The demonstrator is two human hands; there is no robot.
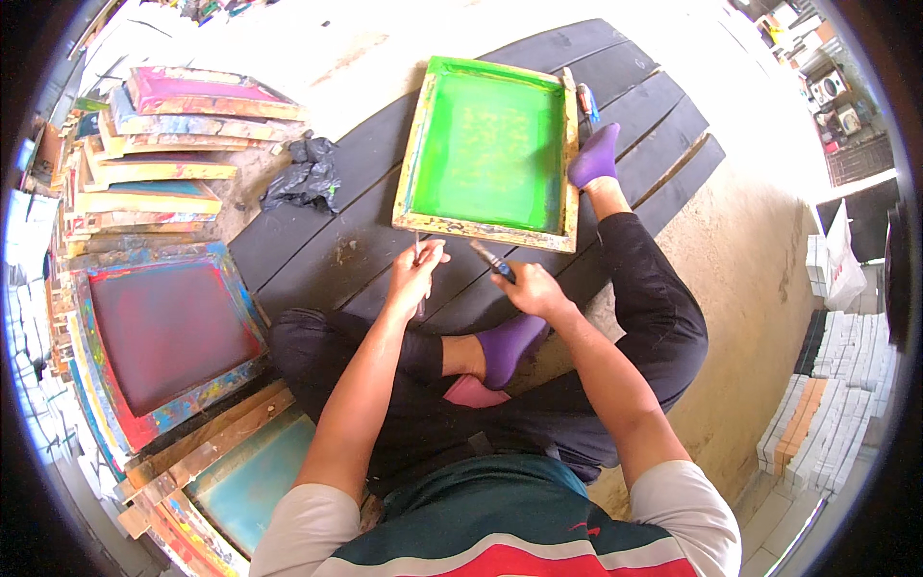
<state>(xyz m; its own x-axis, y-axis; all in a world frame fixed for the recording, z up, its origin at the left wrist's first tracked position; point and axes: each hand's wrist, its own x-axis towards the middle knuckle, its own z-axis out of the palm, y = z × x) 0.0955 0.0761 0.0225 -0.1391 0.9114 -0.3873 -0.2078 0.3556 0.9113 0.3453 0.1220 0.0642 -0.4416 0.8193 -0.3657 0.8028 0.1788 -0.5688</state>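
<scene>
In the head view, one green-panelled frame (486, 154) lies flat on the black slatted worktop (380, 212), ahead of the person, its near rail facing both hands. The left hand (415, 272) is curled, pinching one thin tool (420, 306) whose narrow shaft points at that rail; whether it touches cannot be told. The right hand (536, 290) is wrapped round one dark-handled tool (496, 262), its pale end angled toward the left hand, apparently kept short of the frame; its exact kind is unclear.

One purple-socked foot (596, 159) rests against the frame's right side, probably to steady it; the other foot (510, 346) is tucked near the body, making two. One blue-and-red tool (587, 104) lies by the right rail, likely within easy reach.

To the left are one crumpled black bag (303, 176), a stack of at least five frames (173, 171), one blue-rimmed frame with a dark red panel (173, 327) and one teal-panelled frame (255, 471), presumably set aside to spare room.
</scene>
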